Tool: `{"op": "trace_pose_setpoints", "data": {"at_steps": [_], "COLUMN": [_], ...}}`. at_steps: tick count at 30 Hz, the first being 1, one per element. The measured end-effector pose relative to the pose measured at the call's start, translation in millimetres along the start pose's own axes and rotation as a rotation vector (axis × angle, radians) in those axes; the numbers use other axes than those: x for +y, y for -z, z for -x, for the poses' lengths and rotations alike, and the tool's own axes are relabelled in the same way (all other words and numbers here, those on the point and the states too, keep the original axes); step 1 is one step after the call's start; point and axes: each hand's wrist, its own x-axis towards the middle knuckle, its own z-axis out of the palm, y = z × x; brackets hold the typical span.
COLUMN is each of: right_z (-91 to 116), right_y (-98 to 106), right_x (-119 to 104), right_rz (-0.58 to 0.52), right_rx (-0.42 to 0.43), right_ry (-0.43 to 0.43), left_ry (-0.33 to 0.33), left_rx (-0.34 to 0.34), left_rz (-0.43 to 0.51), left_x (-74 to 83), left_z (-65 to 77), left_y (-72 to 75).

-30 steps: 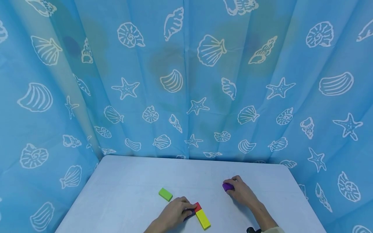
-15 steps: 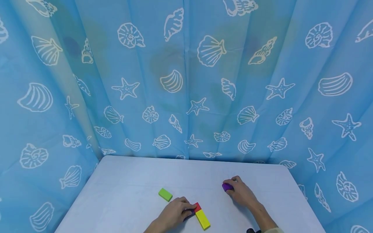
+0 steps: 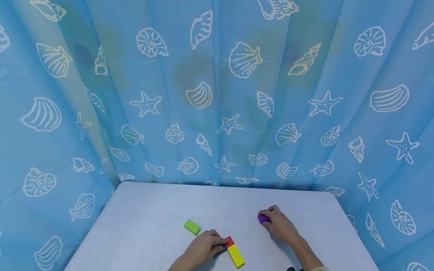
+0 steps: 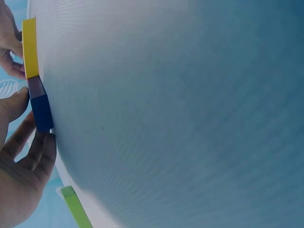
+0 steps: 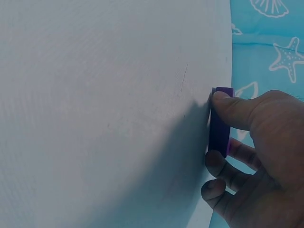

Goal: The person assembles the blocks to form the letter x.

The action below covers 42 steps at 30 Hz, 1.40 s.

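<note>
My left hand pinches a dark blue block between thumb and fingers, and a fingertip reaches onto the red block. In the head view, the red block meets the end of a yellow block. The left wrist view shows the blue block lying on the table in line with the yellow one. Farther right, my right hand holds a purple block by its ends. In the right wrist view, thumb and fingertips grip this purple block at the table surface.
A green block lies by itself to the left of my left hand. All of it is on a white table, backed by a blue curtain printed with shells. Something small and black shows beside the right wrist.
</note>
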Motion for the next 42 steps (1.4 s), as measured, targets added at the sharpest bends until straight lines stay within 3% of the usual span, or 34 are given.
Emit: {"op": "trace_pose_setpoints", "data": {"at_steps": [27, 42], "right_z": [4, 10], "right_y": [3, 5], "right_x": [-33, -44], "right_rz": [0.030, 0.064], "right_rx": [-0.019, -0.015], "right_ry": [0.031, 0.078], "left_ry": [-0.022, 0.014], "left_rx": [0.012, -0.015], "left_rz": [-0.015, -0.023], "left_x": [2.1, 2.2], "left_z": [2.4, 1.3], "left_y": [3.0, 2.9]}}
